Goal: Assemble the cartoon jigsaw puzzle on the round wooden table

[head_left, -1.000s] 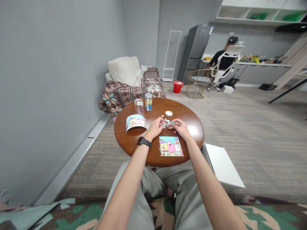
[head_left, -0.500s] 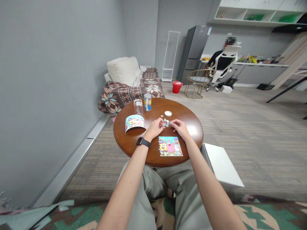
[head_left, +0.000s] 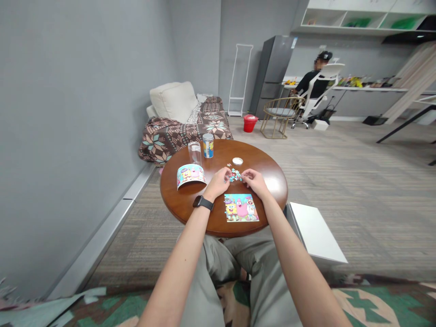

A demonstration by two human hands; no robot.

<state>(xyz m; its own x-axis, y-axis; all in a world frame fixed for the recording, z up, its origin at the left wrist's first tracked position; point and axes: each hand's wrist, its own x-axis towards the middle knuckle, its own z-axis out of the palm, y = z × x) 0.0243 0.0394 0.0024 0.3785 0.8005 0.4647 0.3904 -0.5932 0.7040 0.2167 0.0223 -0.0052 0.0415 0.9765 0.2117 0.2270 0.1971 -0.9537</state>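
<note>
arms point(head_left: 180, 261) outstretched, hands point(head_left: 218, 183) curled

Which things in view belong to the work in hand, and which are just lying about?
In the work, judging by place and print:
loose puzzle pieces between left hand and right hand
joined puzzle
picture sheet, matching artwork
printed tin, probably

Apparently just lying about:
clear container
red bucket
gold-framed chair

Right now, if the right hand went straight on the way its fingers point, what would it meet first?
Probably the loose puzzle pieces, which lie by the fingertips of the right hand; whether it touches one is too small to tell.
</note>
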